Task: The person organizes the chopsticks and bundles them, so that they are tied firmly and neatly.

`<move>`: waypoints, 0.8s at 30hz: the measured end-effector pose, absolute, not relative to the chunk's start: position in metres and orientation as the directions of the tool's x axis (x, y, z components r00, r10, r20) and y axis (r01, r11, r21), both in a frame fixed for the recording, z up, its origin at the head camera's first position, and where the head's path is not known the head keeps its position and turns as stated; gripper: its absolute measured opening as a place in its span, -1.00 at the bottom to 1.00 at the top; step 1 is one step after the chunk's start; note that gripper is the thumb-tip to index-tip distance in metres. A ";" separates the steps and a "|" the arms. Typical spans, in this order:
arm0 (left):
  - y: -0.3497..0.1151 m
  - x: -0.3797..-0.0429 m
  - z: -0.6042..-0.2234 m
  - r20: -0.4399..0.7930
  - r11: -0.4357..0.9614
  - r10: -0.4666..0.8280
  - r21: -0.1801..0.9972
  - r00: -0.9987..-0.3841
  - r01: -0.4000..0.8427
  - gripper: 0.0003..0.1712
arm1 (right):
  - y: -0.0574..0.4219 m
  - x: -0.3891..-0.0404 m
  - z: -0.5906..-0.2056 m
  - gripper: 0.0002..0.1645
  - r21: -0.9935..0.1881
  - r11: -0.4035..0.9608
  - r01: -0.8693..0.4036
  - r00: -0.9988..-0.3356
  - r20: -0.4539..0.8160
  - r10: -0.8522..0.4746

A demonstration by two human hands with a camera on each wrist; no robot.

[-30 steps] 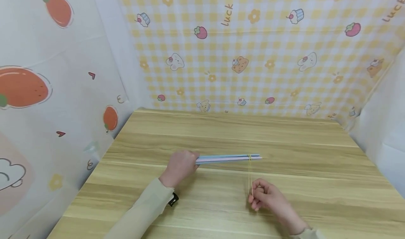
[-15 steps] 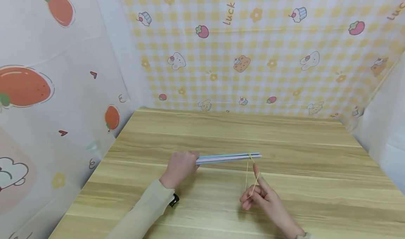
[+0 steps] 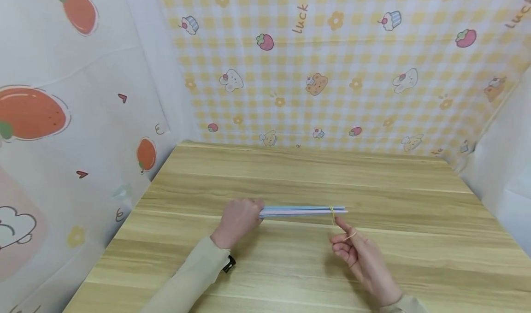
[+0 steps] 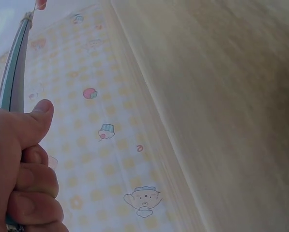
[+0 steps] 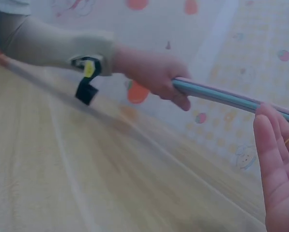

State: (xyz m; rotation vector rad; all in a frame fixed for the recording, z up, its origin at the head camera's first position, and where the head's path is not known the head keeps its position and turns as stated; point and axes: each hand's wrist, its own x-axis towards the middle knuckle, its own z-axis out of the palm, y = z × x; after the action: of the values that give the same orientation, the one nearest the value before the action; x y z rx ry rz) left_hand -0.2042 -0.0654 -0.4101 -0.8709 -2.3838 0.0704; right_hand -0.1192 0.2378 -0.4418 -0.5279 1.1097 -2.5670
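Note:
My left hand [image 3: 237,221] grips one end of a bundle of thin blue and pale pink sticks [image 3: 300,211], held level above the table. In the left wrist view the fingers wrap the bundle [image 4: 14,72], thumb lying along it. A thin yellow rubber band [image 3: 332,209] is wound round the bundle near its right end. My right hand [image 3: 365,257] is just below that end, index finger extended toward the winding and other fingers partly bent. A loop of the band crosses the base of its index finger. The right wrist view shows the hand [image 5: 282,174] beside the bundle [image 5: 221,95].
A wood-grain table [image 3: 290,267] lies under both hands. Behind it hangs a yellow checked cloth [image 3: 286,64] with cartoon prints, and a white cloth [image 3: 95,73] stands on the left. A black strap buckle [image 3: 229,263] hangs by the left sleeve.
The right hand first drew the band down, then spread it with a raised index finger, and now sits closer to the bundle with the loop shorter. The left hand keeps its grip.

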 end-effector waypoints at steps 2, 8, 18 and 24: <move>-0.063 -0.205 -0.410 0.525 0.772 0.617 -0.257 -0.586 0.581 -0.57 | 0.244 -0.123 -0.440 -0.42 -0.725 -0.674 0.139 -0.907 0.180 -0.380; -0.060 -0.203 -0.409 0.513 0.736 0.655 -0.268 -0.554 0.622 -0.58 | 0.256 -0.131 -0.432 -0.46 -0.768 -0.623 0.150 -0.921 0.121 -0.370; -0.061 -0.202 -0.408 0.510 0.713 0.672 -0.251 -0.536 0.655 -0.63 | 0.253 -0.138 -0.418 -0.61 -0.903 -0.407 0.134 -0.950 -0.001 -0.311; -0.061 -0.202 -0.408 0.533 0.708 0.671 -0.257 -0.515 0.657 -0.66 | 0.246 -0.138 -0.415 -0.69 -0.931 -0.336 0.143 -0.975 -0.075 -0.208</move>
State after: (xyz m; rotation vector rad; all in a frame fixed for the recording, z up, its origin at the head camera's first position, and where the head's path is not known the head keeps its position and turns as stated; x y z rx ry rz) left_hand -0.2021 -0.0609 -0.4078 -1.0077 -2.2974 0.0302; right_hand -0.1377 0.2464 -0.4147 -0.0842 1.6658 -2.4041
